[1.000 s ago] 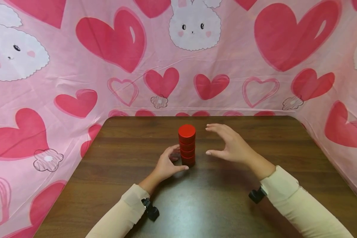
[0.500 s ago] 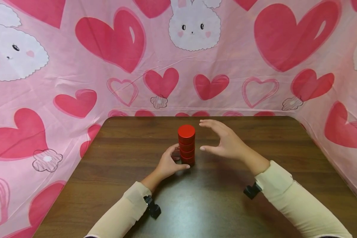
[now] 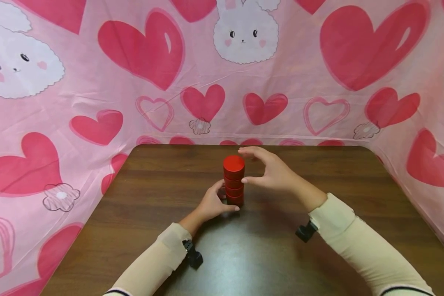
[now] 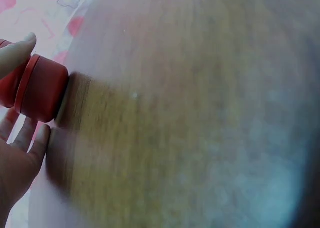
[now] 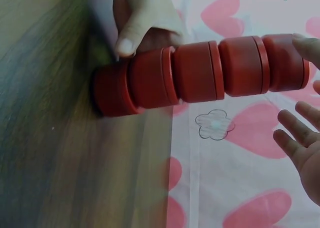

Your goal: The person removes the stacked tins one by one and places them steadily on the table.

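Note:
A stack of several short red cylinders (image 3: 234,181), each with a raised band like a small lidded tin, stands upright on the table. My left hand (image 3: 211,204) cups its lower part loosely from the left, thumb in front and fingers behind; firm contact is not clear. In the left wrist view the fingers of that hand (image 4: 20,160) lie just below a red cylinder. My right hand (image 3: 271,169) is spread at the right of the upper stack. In the right wrist view its thumb (image 5: 307,47) overlaps the top cylinder, with the other fingers (image 5: 297,133) apart from it.
The dark wooden table (image 3: 151,172) has rounded far corners. A pink cloth (image 3: 203,70) with hearts and rabbits hangs behind and at both sides. Each wrist wears a black camera, one at the left (image 3: 195,258) and one at the right (image 3: 306,231).
My right hand has moved left and slightly away from me, up to the top of the stack. My left hand has shifted only slightly, and the stack still stands in place.

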### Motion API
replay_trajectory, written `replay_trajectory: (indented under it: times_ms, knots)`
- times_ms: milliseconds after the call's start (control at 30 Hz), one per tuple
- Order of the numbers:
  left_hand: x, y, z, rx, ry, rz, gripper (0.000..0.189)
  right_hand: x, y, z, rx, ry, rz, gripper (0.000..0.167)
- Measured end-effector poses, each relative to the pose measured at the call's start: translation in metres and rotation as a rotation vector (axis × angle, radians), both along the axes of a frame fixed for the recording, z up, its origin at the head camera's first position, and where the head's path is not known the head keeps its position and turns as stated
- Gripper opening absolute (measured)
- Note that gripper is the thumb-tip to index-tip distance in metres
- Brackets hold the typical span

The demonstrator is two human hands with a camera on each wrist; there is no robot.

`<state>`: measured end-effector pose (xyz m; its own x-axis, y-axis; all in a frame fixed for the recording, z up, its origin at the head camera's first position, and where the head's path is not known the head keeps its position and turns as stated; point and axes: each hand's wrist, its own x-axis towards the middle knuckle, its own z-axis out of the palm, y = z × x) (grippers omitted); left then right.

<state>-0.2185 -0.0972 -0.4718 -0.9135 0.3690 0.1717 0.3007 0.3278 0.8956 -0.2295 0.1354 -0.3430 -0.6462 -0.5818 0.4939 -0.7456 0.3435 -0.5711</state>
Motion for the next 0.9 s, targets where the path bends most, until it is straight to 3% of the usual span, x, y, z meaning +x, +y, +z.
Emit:
replay_trajectory:
  times_ms: [433,700,900]
  knots:
    - [-0.005,0.000,-0.001,-0.012,0.042,-0.003,0.069,-0.006,-0.015,-0.002,-0.025,-0.073,0.052,0.066]
    - [-0.004,0.001,-0.002,-0.009,0.059,-0.009,0.068,-0.004,-0.017,0.000,-0.035,-0.115,0.022,0.064]
    - [-0.003,0.001,-0.001,-0.004,0.056,-0.012,0.067,-0.004,-0.019,-0.001,-0.045,-0.100,0.025,0.061]
